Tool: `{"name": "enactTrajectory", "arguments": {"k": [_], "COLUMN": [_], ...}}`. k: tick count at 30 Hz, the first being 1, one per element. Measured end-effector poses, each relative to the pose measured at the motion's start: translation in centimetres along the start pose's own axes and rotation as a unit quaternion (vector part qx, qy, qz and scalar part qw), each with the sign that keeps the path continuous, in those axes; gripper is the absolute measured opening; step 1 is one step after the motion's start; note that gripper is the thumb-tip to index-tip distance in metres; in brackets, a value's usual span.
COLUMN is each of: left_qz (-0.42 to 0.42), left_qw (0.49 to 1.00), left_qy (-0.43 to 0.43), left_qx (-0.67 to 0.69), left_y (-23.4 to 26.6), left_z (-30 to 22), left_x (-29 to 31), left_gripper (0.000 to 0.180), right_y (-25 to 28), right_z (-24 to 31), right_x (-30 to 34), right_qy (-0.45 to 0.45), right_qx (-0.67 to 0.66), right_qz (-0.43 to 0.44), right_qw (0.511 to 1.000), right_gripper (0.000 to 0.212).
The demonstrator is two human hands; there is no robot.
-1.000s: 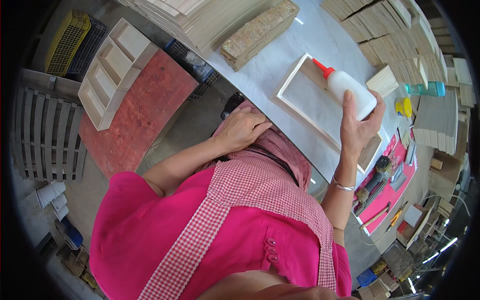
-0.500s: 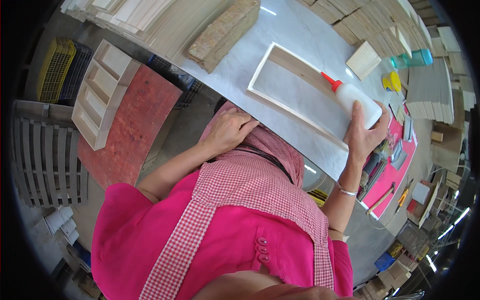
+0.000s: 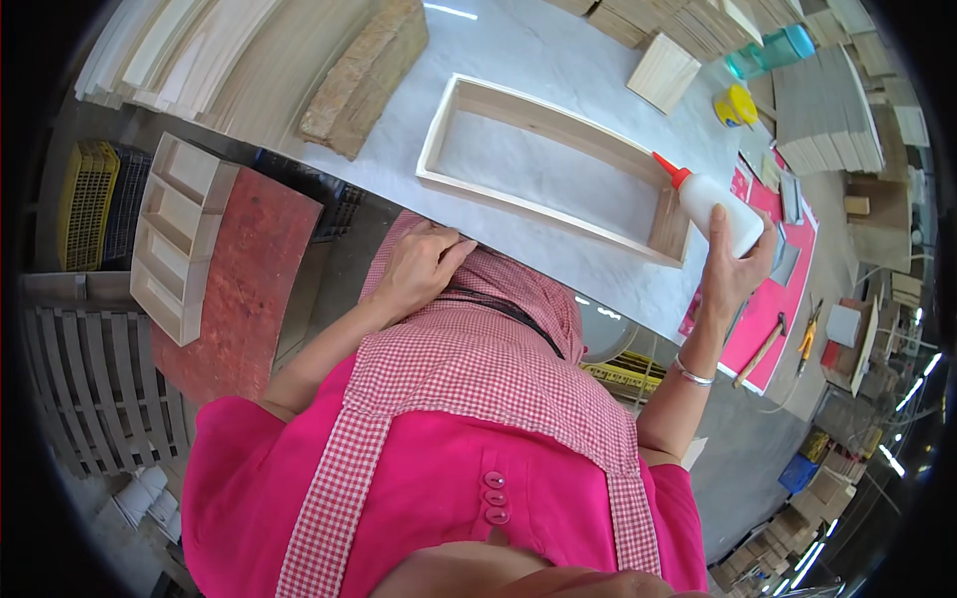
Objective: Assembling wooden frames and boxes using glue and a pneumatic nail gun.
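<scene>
My right hand (image 3: 736,261) is wrapped round a white squeeze glue bottle (image 3: 726,211) with a red pointed cap, thumb on its near side. The bottle is tilted, its nozzle at the far right corner of a long rectangular wooden frame (image 3: 538,207). That frame lies on the grey marbled tabletop (image 3: 389,189), which shows through its middle. At the table's front edge, against my checked apron, my left hand (image 3: 424,267) is closed with curled fingers. Whatever it may hold is hidden.
Left of the frame lies a rough brown block (image 3: 364,80) beside stacked wooden strips (image 3: 189,70). A compartmented wooden box (image 3: 181,239) sits on a red board (image 3: 244,284). Rightward are a yellow tub (image 3: 736,106), a teal bottle (image 3: 773,55), stacked panels (image 3: 827,115) and a hammer (image 3: 761,351).
The whole view has shifted. Relative to the wooden frame, the glue bottle has moved right, its nozzle passing from the far long side to the far right corner. My left hand stays by the table edge.
</scene>
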State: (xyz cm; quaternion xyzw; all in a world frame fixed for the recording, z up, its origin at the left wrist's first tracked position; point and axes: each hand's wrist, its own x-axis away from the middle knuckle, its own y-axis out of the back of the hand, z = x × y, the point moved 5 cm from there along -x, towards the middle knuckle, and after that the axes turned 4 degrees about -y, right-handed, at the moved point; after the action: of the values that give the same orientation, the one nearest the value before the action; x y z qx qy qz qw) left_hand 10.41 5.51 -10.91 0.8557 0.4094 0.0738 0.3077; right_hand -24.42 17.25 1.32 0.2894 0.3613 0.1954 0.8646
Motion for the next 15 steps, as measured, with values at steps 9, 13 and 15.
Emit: {"name": "enactTrajectory", "arguments": {"k": [9, 13, 15], "left_qz": [0.050, 0.059, 0.060], "left_qw": [0.998, 0.998, 0.998], "left_qy": [0.033, 0.037, 0.034], "left_qx": [0.001, -0.005, -0.008], "left_y": [-0.9, -1.1, -1.1], "left_z": [-0.3, -0.4, -0.7], "left_x": [0.0, -0.1, -0.1], "left_gripper": [0.025, 0.027, 0.027], "right_y": [2.7, 3.6, 3.9], "right_z": [-3.2, -3.8, -3.9], "right_x": [-0.1, -0.1, -0.1], "right_qy": [-0.086, -0.078, -0.069], "right_qx": [-0.053, -0.041, -0.025], "right_qz": [-0.030, -0.037, -0.042], "right_qw": [0.994, 0.995, 0.996], "right_gripper": [0.047, 0.047, 0.046]}}
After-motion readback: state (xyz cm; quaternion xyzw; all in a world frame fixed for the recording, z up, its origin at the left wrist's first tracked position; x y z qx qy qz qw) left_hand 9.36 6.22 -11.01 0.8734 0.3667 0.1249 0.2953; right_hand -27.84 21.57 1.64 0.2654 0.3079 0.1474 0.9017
